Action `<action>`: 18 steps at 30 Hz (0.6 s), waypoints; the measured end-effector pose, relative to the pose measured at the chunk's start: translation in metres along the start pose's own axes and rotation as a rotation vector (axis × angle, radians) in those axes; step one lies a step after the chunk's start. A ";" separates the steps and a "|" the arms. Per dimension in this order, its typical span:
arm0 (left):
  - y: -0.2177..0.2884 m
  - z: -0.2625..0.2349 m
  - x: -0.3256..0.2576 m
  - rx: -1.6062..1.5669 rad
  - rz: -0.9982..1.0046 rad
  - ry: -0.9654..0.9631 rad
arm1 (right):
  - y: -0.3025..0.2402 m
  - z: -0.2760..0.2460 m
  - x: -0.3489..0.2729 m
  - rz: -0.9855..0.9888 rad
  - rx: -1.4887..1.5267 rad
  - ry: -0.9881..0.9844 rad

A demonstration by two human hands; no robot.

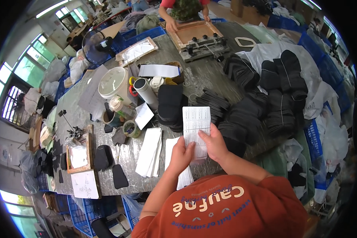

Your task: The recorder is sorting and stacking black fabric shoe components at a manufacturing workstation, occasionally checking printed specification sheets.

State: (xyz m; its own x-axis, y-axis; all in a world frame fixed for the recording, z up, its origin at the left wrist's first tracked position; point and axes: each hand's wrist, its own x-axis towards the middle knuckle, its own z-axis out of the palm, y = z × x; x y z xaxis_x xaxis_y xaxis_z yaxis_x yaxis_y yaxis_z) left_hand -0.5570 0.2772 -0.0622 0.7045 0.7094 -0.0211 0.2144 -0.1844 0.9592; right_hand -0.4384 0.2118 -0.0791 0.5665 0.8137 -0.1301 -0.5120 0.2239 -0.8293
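Both of my hands hold a white printed paper sheet (196,119) upright above the near edge of the table. My left hand (181,154) grips its lower left side, thumb on the front. My right hand (215,143) pinches the right side, its thumb pressed over the print. Below my left forearm lie more printed sheets (184,179), partly covered by the arm. Left of them rests a pile of long white papers (150,152). Just beyond the held sheet stand a stack of black rounded pads (170,105) and a fanned row of thin black pieces (211,104).
Bundled black pads (281,75) fill the table's right side. A white bucket (113,84), a thermos (146,93) and a glass jar (131,129) stand left of centre. Across the table, another person's hand (171,25) touches a wooden screen frame (198,32). Blue crates (91,216) sit below the table.
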 end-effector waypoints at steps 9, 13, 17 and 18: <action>-0.009 -0.021 -0.002 0.491 0.223 0.115 | -0.010 -0.010 0.013 0.052 -0.012 -0.027; -0.007 -0.018 -0.003 0.943 0.416 0.073 | 0.001 -0.001 0.005 0.298 0.044 -0.120; 0.000 -0.011 -0.004 0.807 0.453 0.093 | 0.003 -0.014 0.029 0.284 0.173 -0.059; 0.005 -0.015 -0.005 0.734 0.417 0.051 | -0.005 -0.016 0.033 0.288 0.140 -0.075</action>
State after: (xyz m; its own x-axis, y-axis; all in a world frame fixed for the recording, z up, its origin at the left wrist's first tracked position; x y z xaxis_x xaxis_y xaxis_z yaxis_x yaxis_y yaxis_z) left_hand -0.5693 0.2825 -0.0529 0.7959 0.5116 0.3236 0.3410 -0.8206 0.4585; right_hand -0.4069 0.2293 -0.0884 0.3393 0.8904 -0.3034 -0.7309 0.0465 -0.6809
